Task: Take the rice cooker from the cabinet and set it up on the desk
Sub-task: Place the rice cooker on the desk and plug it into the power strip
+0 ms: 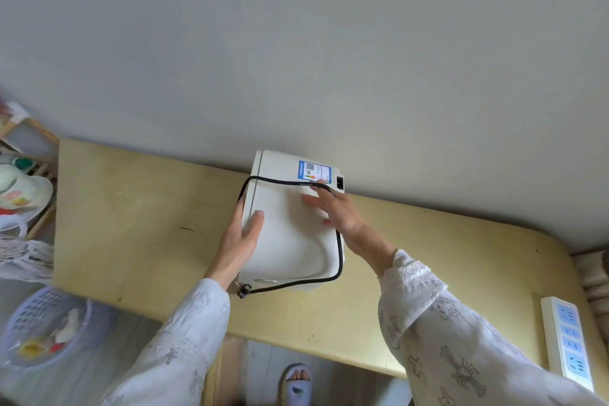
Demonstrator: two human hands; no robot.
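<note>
Off the bench's (138,208) left edge we see a lilac basket (43,326) on the floor. Our left hand (239,241) presses flat, fingers straight, against the left side of the white rice cooker (290,241), which sits at the bench's back edge against the wall. A black cord (339,254) loops around it. Our right hand's (336,211) grip is curled round the cord on top. A power strip (565,339) lies near the right edge.
</note>
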